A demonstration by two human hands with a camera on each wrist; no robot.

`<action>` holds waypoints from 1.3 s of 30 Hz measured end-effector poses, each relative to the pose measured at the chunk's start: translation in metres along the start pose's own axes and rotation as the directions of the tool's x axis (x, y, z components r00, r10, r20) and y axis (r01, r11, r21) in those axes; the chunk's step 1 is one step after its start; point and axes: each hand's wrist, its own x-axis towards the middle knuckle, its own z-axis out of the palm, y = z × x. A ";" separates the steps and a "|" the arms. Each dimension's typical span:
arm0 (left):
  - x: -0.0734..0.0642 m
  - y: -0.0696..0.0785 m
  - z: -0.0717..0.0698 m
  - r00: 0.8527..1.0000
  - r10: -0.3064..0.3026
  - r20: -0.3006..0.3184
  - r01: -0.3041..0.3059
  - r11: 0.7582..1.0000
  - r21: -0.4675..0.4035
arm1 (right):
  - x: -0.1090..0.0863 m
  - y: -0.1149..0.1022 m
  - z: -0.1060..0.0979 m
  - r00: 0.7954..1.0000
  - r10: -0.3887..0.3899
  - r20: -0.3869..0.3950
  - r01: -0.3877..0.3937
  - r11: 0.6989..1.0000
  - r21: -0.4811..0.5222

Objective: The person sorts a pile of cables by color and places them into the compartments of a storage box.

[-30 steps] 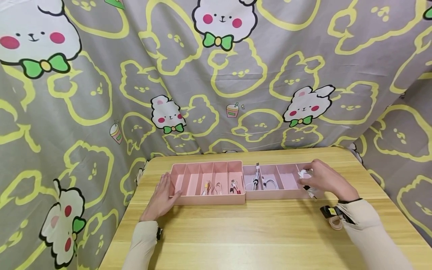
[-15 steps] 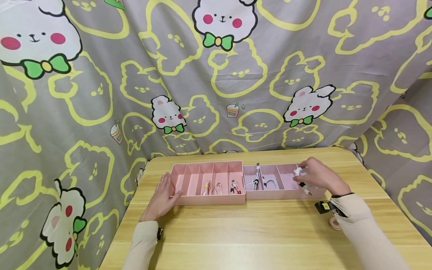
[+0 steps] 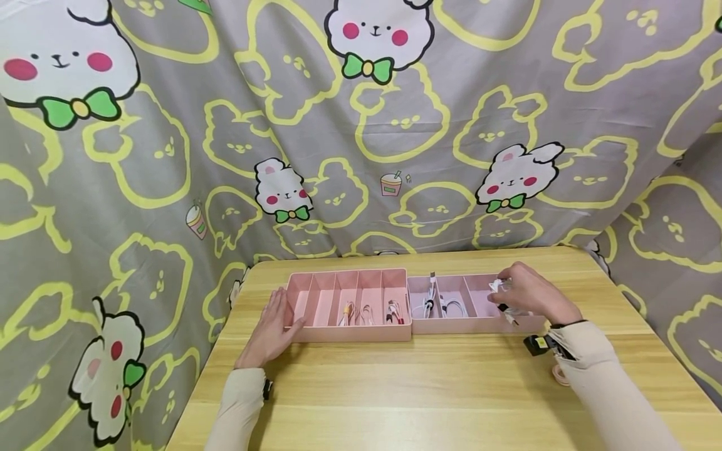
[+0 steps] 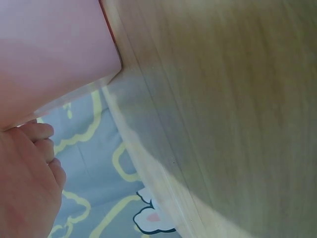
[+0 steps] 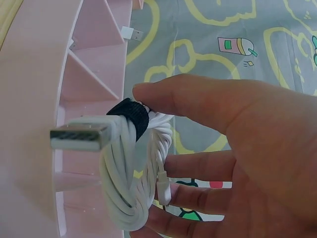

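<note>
My right hand [image 3: 533,291] pinches a coiled white USB cable [image 5: 124,183] between thumb and fingers, above the right end of a lilac organizer box [image 3: 468,325]. A black strap [image 5: 131,115] binds the coil, and its metal USB plug [image 5: 81,137] points toward the box side. My left hand [image 3: 269,332] rests against the left end of a pink organizer box [image 3: 355,334], its thumb at the front corner. In the left wrist view, that hand [image 4: 29,183] lies along the smooth pink box wall [image 4: 49,54].
Bundled cables [image 3: 348,313] lie in the pink box's three right compartments. More white cables [image 3: 453,307] sit in the lilac box's two left compartments. A pale pink coil [image 3: 560,376] lies on the wooden table [image 3: 395,394] beside the right sleeve. A patterned curtain [image 3: 395,144] hangs behind.
My right hand has shifted slightly left over the lilac box with the USB cable. The left hand keeps its place on the pink box.
</note>
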 end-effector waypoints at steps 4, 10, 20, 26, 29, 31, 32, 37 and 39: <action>0.001 0.000 0.001 1.000 0.007 -0.007 -0.007 1.000 0.012 | 0.002 0.003 0.002 1.000 0.006 0.006 -0.006 1.000 -0.001; 0.001 0.000 0.001 1.000 0.011 -0.018 -0.010 1.000 0.014 | 0.004 0.003 0.003 1.000 0.005 0.003 -0.005 1.000 -0.007; 0.001 0.001 0.001 1.000 0.006 -0.013 -0.005 1.000 0.013 | 0.006 0.003 0.005 1.000 0.009 0.007 -0.009 1.000 -0.001; 0.001 0.000 0.000 1.000 0.002 -0.011 -0.002 1.000 0.007 | 0.009 0.004 0.008 0.999 0.029 0.021 -0.030 1.000 0.007; 0.001 0.000 0.001 1.000 0.000 -0.007 0.000 1.000 0.007 | 0.011 0.005 0.011 0.999 0.030 0.020 -0.030 1.000 -0.003; 0.001 -0.001 0.001 1.000 0.001 -0.008 -0.001 1.000 0.008 | 0.011 0.005 0.012 1.000 0.023 0.016 -0.023 1.000 -0.009; 0.001 -0.001 0.001 1.000 0.000 -0.007 0.000 1.000 0.007 | 0.012 0.005 0.012 1.000 0.019 0.014 -0.019 1.000 -0.012; 0.001 -0.001 0.001 1.000 -0.005 -0.004 0.005 1.000 0.010 | 0.013 0.004 0.014 1.000 0.020 0.010 -0.020 1.000 -0.006; 0.001 0.000 0.001 1.000 -0.004 -0.003 0.004 1.000 0.012 | 0.013 0.004 0.014 1.000 0.027 0.011 -0.027 1.000 -0.004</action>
